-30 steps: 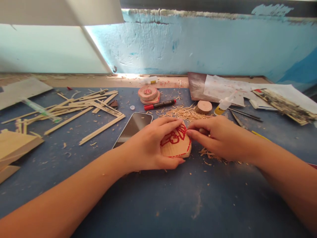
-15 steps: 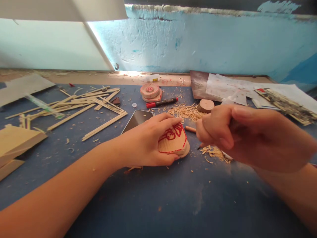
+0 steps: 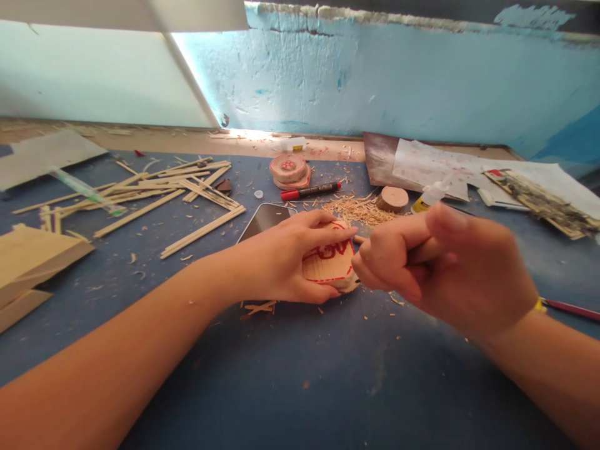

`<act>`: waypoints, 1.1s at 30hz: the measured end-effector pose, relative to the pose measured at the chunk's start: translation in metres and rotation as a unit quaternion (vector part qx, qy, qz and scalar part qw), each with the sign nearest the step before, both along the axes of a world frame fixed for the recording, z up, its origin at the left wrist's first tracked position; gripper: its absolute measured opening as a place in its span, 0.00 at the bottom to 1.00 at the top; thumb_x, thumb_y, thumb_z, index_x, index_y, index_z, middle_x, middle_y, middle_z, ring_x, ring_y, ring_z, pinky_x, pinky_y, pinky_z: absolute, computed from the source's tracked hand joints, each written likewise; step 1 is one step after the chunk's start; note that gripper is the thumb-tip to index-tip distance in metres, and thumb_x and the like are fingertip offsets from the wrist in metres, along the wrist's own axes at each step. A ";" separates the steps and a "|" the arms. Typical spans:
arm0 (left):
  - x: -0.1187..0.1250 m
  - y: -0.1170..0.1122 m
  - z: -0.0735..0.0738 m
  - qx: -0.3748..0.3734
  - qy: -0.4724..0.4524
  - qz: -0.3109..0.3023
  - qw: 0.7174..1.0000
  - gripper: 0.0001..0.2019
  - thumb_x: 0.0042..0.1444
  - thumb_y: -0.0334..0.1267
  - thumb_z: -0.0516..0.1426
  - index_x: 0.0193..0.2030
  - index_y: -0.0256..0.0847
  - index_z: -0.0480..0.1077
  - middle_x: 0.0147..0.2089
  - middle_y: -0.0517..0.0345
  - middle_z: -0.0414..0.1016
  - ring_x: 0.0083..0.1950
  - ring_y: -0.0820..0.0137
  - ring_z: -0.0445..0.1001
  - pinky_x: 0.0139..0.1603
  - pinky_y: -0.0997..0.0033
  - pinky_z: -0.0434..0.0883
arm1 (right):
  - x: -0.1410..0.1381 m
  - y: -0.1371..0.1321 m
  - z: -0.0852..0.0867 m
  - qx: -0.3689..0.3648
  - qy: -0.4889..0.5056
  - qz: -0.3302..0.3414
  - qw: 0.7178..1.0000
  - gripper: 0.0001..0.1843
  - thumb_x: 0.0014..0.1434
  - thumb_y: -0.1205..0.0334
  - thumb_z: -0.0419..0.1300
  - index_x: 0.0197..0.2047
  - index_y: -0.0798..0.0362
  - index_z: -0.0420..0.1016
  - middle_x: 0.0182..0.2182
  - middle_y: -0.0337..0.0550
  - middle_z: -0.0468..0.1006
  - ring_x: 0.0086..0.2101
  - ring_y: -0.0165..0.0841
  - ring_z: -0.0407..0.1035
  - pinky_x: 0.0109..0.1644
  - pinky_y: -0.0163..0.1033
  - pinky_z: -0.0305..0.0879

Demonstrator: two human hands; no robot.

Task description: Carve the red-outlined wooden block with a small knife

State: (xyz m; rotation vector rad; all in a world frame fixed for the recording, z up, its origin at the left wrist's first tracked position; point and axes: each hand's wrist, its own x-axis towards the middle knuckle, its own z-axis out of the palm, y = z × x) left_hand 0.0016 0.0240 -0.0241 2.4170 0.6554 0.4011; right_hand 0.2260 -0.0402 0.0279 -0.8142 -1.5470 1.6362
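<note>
My left hand (image 3: 300, 256) is wrapped round a light wooden piece (image 3: 323, 269) with a red marker drawing and red edge line on its top, thumb on the near side and fingers across the far side. A rougher edge shows beneath it on the right. My right hand (image 3: 412, 262) is curled into a fist at the right side of the piece, partly blurred. A small dark tip shows under its fingers, but what it grips is mostly hidden. Behind its knuckles, the end of a brown rod (image 3: 359, 239) shows.
A phone (image 3: 267, 219) lies behind my left hand. Farther back are a red marker (image 3: 310, 191), stacked wood slices (image 3: 289, 170), shavings (image 3: 359, 210), a small log slice (image 3: 392, 199) and a glue bottle (image 3: 429, 197). Thin sticks (image 3: 154, 187) and boards (image 3: 37, 262) lie left, a dark red pencil (image 3: 572, 309) right.
My right hand has moved left and come close to the wooden piece, uncovering the glue bottle and the dark red pencil. My left hand keeps its hold. The view has shifted slightly.
</note>
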 end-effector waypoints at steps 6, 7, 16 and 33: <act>-0.004 0.005 -0.002 -0.031 -0.010 -0.009 0.999 0.19 0.53 0.44 0.74 0.52 0.51 0.84 0.74 0.55 0.68 0.73 0.50 0.70 0.77 0.49 0.69 | -0.013 0.004 -0.008 0.038 0.040 0.007 0.998 0.34 0.77 0.50 0.48 0.18 0.51 0.64 0.16 0.36 0.59 0.21 0.29 0.55 0.28 0.43 0.52; -0.004 0.005 -0.003 -0.034 -0.010 -0.006 0.999 0.19 0.53 0.44 0.74 0.52 0.51 0.84 0.73 0.55 0.68 0.74 0.49 0.70 0.76 0.49 0.70 | -0.014 0.003 -0.009 0.046 0.031 0.002 0.998 0.34 0.77 0.51 0.48 0.18 0.50 0.64 0.16 0.36 0.59 0.21 0.29 0.55 0.27 0.43 0.51; -0.004 0.007 0.000 -0.029 -0.009 -0.017 0.999 0.21 0.54 0.43 0.74 0.56 0.52 0.83 0.66 0.54 0.71 0.67 0.53 0.73 0.74 0.51 0.71 | -0.020 0.003 -0.019 0.080 0.059 -0.063 0.993 0.34 0.78 0.51 0.46 0.19 0.49 0.65 0.15 0.36 0.58 0.19 0.29 0.53 0.25 0.42 0.54; -0.003 0.007 -0.001 -0.024 0.003 -0.006 1.000 0.23 0.51 0.43 0.74 0.55 0.52 0.81 0.59 0.54 0.70 0.58 0.55 0.77 0.65 0.52 0.76 | -0.016 0.004 -0.025 0.074 0.006 -0.048 0.996 0.25 0.72 0.41 0.58 0.29 0.49 0.75 0.25 0.39 0.66 0.28 0.35 0.60 0.33 0.45 0.57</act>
